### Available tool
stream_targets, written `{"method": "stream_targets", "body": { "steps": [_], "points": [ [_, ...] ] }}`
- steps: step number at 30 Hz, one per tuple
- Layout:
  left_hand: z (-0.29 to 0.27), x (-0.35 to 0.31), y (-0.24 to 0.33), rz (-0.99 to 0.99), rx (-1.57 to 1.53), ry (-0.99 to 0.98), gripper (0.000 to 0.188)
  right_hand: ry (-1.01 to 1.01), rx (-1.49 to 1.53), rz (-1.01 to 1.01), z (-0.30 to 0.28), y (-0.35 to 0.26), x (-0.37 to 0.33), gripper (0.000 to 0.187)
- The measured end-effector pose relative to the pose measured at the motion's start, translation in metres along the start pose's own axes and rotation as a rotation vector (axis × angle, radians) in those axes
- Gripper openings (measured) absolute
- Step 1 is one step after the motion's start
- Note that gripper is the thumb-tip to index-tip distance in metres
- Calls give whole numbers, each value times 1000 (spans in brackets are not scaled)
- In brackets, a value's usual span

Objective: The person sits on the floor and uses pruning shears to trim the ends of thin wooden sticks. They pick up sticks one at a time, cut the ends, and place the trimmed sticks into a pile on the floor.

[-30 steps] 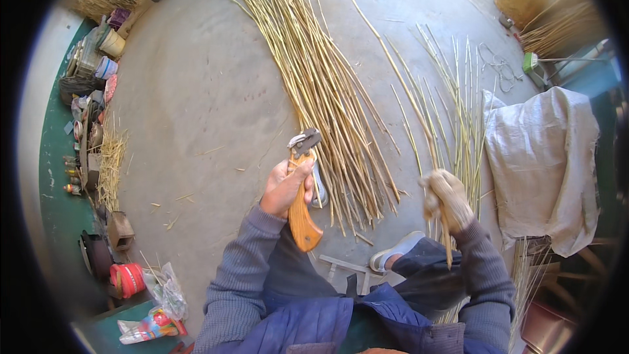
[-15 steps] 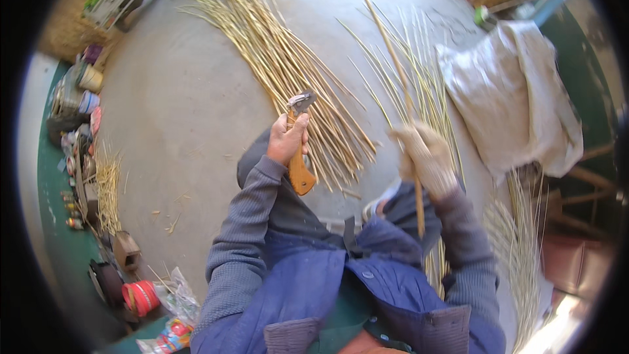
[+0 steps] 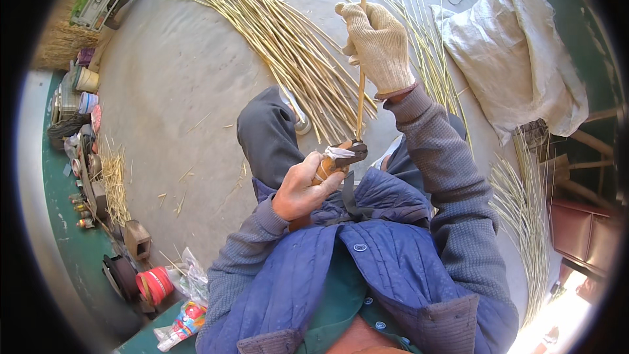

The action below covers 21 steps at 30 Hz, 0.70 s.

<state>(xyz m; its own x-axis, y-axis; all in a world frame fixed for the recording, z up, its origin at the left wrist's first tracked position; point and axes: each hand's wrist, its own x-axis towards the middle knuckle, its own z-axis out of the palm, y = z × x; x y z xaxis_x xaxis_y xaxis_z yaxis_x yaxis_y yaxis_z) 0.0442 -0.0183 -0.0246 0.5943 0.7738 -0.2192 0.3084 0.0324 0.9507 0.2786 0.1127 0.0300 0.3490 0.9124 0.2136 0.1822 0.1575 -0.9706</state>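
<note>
My bare left hand [image 3: 300,188] is wrapped round a cutting tool [image 3: 352,153] that looks like pruning shears, with an orange-brown wooden handle, a dark metal head and a white wrapping. A thin brown rod [image 3: 361,101] stands nearly upright in front of me, pinched in my right hand [image 3: 381,49], which wears a cream knitted glove. The rod's lower end meets the metal head; whether it sits between the jaws I cannot tell. Its top runs out of view. Beyond my knees a large bundle of similar rods [image 3: 275,33] is spread on the floor.
Right of it lie thinner greenish rods [image 3: 426,52] and a whitish woven sack [image 3: 511,52]. More pale stalks [image 3: 521,216] are at the right. Along the left wall stand tubs, a small straw pile [image 3: 113,183], a red spool [image 3: 154,285] and a plastic bag [image 3: 183,321].
My right hand has moved up and away, with the rod now nearer upright. My left hand has come down and right, turning the tool so its head meets the rod's lower end.
</note>
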Motion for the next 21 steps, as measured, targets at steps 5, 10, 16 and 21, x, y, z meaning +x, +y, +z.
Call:
{"method": "stream_targets", "body": {
  "steps": [5, 10, 16, 21],
  "points": [
    [5, 0, 5, 17, 87, 97, 31, 70, -39, -16, 6, -6, -12, 37],
    [-2, 2, 17, -139, -62, 84, 30, 42, 32, 15, 10, -5, -31, 37],
    [-17, 9, 16, -122, -115, 24, 29, -131, 196, 214, 11, -3, -82, 26],
    [-18, 6, 3, 90, 145, 54, 35, -332, 346, 182, -11, -13, -67, 42]
  ]
}}
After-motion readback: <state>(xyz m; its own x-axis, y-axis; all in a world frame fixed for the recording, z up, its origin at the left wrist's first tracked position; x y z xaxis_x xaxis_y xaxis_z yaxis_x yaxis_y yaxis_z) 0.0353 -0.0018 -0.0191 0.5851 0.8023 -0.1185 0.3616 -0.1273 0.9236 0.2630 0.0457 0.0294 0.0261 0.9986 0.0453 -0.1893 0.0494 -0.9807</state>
